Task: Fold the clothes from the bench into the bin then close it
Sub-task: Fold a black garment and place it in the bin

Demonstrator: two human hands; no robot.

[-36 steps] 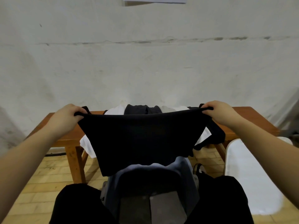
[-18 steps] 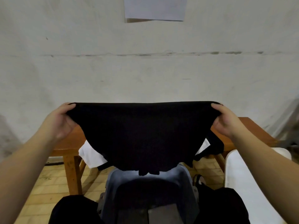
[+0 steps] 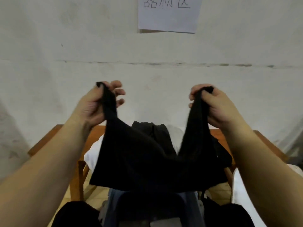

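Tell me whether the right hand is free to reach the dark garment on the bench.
Probably not yet: the right hand grips the black cloth, which hangs between it and the dark garment.

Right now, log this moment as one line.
left hand grips black garment | right hand grips it | above bin | unfolded

Plain black garment, white cloth, reddish-brown bench, seemingly blue-grey bin, off-white wall.
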